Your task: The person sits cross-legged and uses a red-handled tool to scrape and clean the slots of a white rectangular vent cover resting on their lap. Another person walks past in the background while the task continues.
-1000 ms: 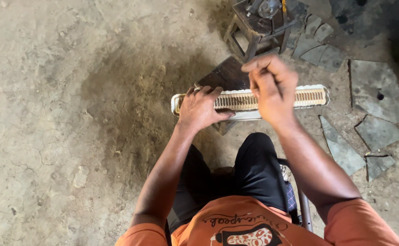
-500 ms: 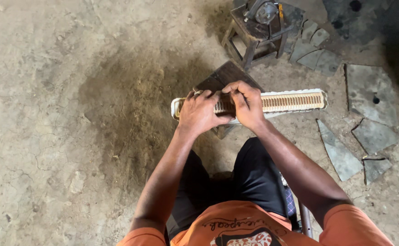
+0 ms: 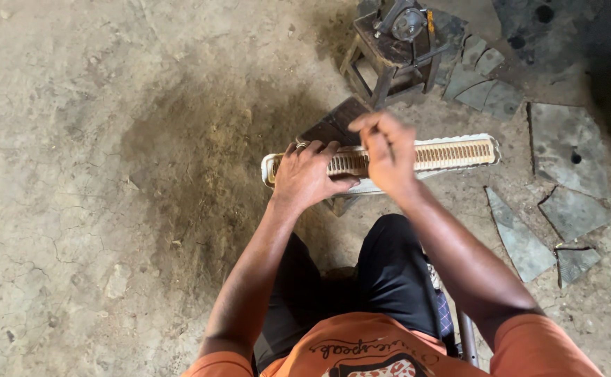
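Observation:
A long narrow filter panel [image 3: 459, 152] with tan pleats and a white rim lies crosswise in front of my knees, resting on a dark block [image 3: 333, 126]. My left hand [image 3: 309, 174] presses flat on its left part and holds it down; a ring shows on one finger. Just above the panel's middle, my right hand [image 3: 389, 150] is lifted with its fingertips pinched together. Whether something thin sits between them is unclear. The panel's middle is hidden behind that hand.
A small dark wooden stool [image 3: 396, 49] with a metal device on top stands just beyond the panel. Broken grey slabs [image 3: 570, 209] lie on the right. The cracked dirt floor has a dark dusty patch [image 3: 207, 153] to the left. My black-trousered legs are below.
My right hand went down onto the panel beside the left hand, then lifted off again with its fingers pinched. The left hand stayed pressed on the panel's left end.

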